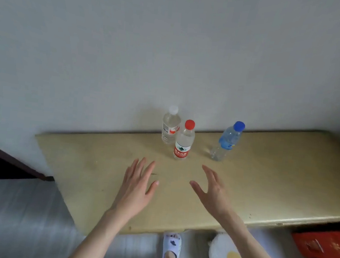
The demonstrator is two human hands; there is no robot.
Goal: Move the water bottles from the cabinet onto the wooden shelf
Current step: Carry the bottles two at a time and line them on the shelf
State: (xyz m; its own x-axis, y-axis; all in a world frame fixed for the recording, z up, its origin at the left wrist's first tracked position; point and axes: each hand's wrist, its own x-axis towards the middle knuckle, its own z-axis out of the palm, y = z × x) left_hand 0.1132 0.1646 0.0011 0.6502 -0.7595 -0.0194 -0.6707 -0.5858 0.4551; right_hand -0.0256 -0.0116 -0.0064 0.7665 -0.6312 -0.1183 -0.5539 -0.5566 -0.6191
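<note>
On the wooden shelf [264, 179], three bottles [184, 139] just beyond left hand [136, 185] and right hand [213, 192], both open-fingered, empty

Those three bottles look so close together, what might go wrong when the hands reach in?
The red-capped bottle stands right against the white-capped bottle, so gripping one may topple the other. The left hand and right hand are both open and converging, so they may get in each other's way.

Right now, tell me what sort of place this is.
Probably a room in a home. A plain wooden shelf stands against a bare grey wall, holding three water bottles. Beneath it a slippered foot shows on the floor, beside stacked red boxes.
</note>
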